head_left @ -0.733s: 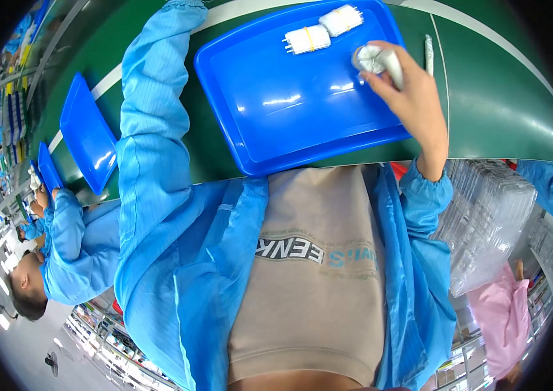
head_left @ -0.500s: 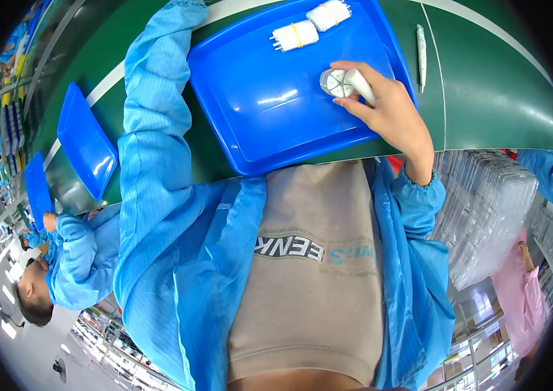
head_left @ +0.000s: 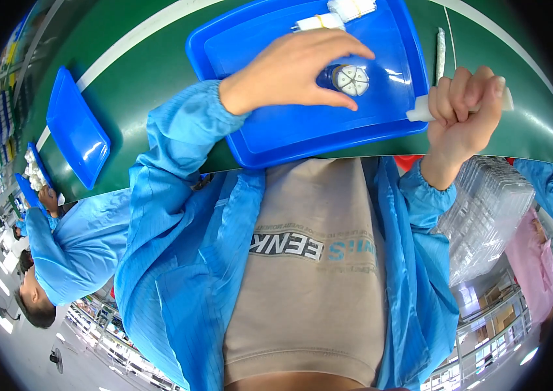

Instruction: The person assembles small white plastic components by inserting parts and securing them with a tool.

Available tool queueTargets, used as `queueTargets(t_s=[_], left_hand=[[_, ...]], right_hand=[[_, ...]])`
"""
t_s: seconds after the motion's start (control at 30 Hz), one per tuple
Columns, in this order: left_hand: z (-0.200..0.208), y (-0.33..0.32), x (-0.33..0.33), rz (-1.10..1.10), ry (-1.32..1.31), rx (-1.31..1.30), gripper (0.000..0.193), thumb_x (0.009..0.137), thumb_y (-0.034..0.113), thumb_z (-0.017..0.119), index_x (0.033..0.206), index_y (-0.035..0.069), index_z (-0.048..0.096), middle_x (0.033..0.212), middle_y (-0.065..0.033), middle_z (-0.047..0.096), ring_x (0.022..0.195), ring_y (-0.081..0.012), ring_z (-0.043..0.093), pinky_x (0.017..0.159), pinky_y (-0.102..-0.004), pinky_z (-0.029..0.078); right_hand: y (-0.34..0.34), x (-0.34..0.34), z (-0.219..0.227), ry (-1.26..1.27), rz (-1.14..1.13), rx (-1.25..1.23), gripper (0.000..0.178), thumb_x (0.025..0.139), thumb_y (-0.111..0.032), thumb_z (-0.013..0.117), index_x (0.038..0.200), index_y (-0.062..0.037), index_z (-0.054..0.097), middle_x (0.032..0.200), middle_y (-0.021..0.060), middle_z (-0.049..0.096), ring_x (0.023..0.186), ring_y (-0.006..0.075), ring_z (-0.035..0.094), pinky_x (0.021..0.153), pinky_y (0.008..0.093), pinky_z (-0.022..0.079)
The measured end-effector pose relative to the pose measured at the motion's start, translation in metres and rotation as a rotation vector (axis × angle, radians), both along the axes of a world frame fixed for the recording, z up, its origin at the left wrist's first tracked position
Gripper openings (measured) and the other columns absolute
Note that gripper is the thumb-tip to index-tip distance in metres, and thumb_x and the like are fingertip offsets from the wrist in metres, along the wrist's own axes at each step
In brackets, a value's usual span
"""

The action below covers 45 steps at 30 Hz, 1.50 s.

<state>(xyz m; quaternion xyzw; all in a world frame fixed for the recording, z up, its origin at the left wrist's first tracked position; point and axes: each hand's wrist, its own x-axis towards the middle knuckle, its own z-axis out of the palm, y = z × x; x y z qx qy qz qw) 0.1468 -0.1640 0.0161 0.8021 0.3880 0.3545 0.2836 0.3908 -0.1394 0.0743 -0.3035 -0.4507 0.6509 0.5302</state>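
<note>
My left hand (head_left: 293, 70) reaches over the blue tray (head_left: 250, 146) with thumb and fingers spread apart. Between them stands a round cluster of white wedge-shaped pieces (head_left: 353, 81), its flat end facing up; I cannot tell whether the fingertips touch it. My right hand (head_left: 462, 111) is closed around a white tube-like piece (head_left: 421, 109), just beyond the tray's right edge. Both ends of the piece stick out of the fist. Two banded bundles of white parts lie at the tray's far side, the right bundle (head_left: 352, 8) and the left bundle (head_left: 319, 23), partly behind my left hand.
A thin white stick-like item (head_left: 441, 52) lies on the green table (head_left: 505, 72) right of the tray. Another blue tray (head_left: 77, 130) rests at the left. Beyond it, a person in blue (head_left: 74, 247) works. Stacked clear plastic trays (head_left: 488, 215) stand at the right.
My left arm has drawn back from far ahead, bringing its hand beside the cluster. My right hand has left the cluster and moved right, gripping the white tube-like piece.
</note>
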Motion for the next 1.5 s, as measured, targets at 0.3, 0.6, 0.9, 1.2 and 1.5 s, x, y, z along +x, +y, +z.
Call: queueTargets(t_s=[0.3, 0.6, 0.9, 1.2, 1.5], left_hand=[[-0.01, -0.019, 0.019, -0.072, -0.096, -0.227, 0.046, 0.075, 0.031, 0.086, 0.112, 0.008, 0.072, 0.107, -0.0112, 0.072, 0.097, -0.0298, 0.07, 0.088, -0.037, 0.056], [-0.021, -0.021, 0.025, -0.12, -0.068, -0.167, 0.047, 0.075, 0.031, 0.085, 0.113, 0.006, 0.073, 0.105, -0.0135, 0.071, 0.096, -0.0313, 0.068, 0.084, -0.0386, 0.056], [-0.024, -0.022, 0.027, -0.111, -0.029, -0.188, 0.047, 0.076, 0.032, 0.085, 0.113, 0.006, 0.073, 0.105, -0.0137, 0.071, 0.096, -0.0307, 0.068, 0.085, -0.0383, 0.056], [-0.024, -0.021, 0.027, -0.114, -0.014, -0.171, 0.048, 0.075, 0.033, 0.084, 0.113, 0.006, 0.073, 0.106, -0.0135, 0.071, 0.097, -0.0311, 0.068, 0.087, -0.0391, 0.055], [-0.026, -0.018, 0.029, -0.122, -0.142, -0.103, 0.044, 0.077, 0.02, 0.078, 0.118, 0.008, 0.067, 0.112, -0.0128, 0.07, 0.104, -0.0327, 0.066, 0.089, -0.04, 0.054]], right_hand=[[-0.017, -0.047, -0.013, -0.088, -0.272, 0.14, 0.044, 0.106, -0.038, 0.044, 0.073, -0.012, 0.035, 0.055, -0.0011, 0.029, 0.044, 0.0077, 0.02, 0.041, 0.0274, 0.017], [-0.025, -0.034, -0.038, -0.024, -0.005, 0.383, 0.025, 0.101, -0.008, 0.056, 0.079, -0.0044, 0.044, 0.059, 0.0046, 0.047, 0.048, 0.0073, 0.035, 0.043, 0.0269, 0.029], [-0.032, -0.039, -0.036, -0.178, -0.127, 0.396, 0.023, 0.097, -0.001, 0.056, 0.077, -0.0026, 0.046, 0.059, 0.0045, 0.048, 0.049, 0.0071, 0.039, 0.044, 0.0252, 0.03], [-0.034, -0.044, -0.037, -0.168, -0.16, 0.353, 0.026, 0.096, -0.001, 0.056, 0.073, -0.0036, 0.044, 0.059, 0.0054, 0.05, 0.05, 0.0078, 0.043, 0.044, 0.0249, 0.032], [-0.024, -0.024, -0.021, -0.049, -0.096, 0.248, 0.039, 0.102, -0.029, 0.045, 0.069, -0.0119, 0.034, 0.051, 0.0005, 0.03, 0.043, 0.0089, 0.019, 0.041, 0.0296, 0.019]])
